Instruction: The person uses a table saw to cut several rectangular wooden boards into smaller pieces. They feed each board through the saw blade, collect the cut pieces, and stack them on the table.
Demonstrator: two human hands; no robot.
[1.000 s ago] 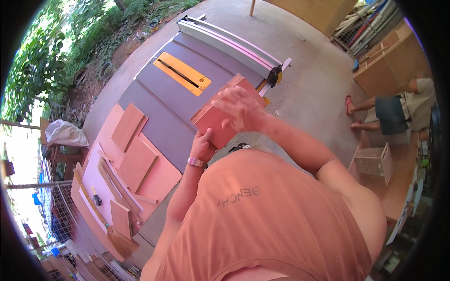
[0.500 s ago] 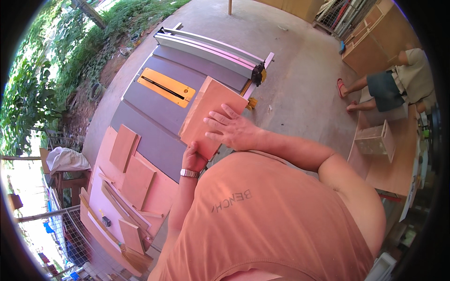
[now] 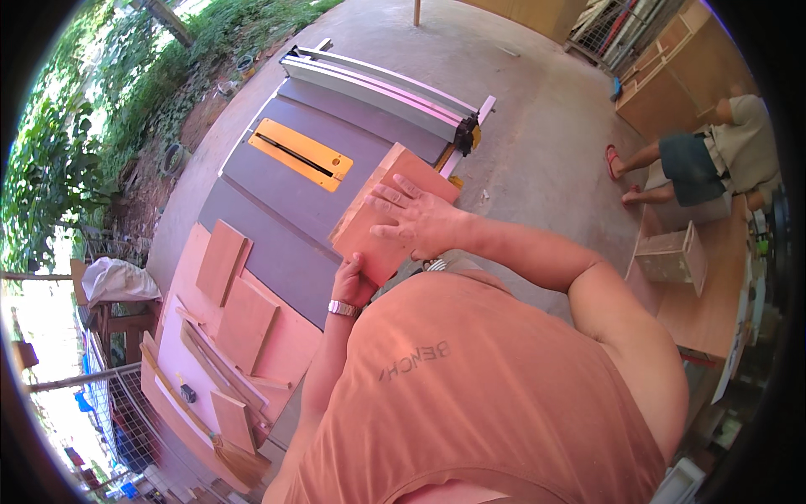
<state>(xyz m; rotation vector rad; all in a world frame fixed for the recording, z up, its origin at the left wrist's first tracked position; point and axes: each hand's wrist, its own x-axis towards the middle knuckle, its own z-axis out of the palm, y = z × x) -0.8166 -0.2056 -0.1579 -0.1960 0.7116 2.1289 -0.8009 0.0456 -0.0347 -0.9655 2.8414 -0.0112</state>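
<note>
A flat reddish-brown wooden board point(image 3: 369, 239) is held at a slant in front of my body, over the near right corner of a table saw's grey top point(image 3: 277, 244). My left hand point(image 3: 353, 284), with a metal watch at the wrist, grips the board's near left corner; its thumb lies on the upper face and the other fingers are mostly hidden. Flat on the board's upper face rests my right hand point(image 3: 420, 223), fingers spread. Beyond the board, the saw's yellow insert plate point(image 3: 302, 155) has a dark slot. The saw's metal fence point(image 3: 378, 97) spans the far side.
Left of me, a pinkish work surface point(image 3: 180, 290) carries wooden panels point(image 3: 248, 323), thin strips, a small black tape measure point(image 3: 188, 392) and a broom point(image 3: 239, 460). On the right, another person point(image 3: 705, 160) is beside a wooden table point(image 3: 697, 315) with a small box point(image 3: 672, 256).
The board has shifted slightly right and turned a little. My right hand has slid a bit toward its far side, while my left hand keeps hold of the corner.
</note>
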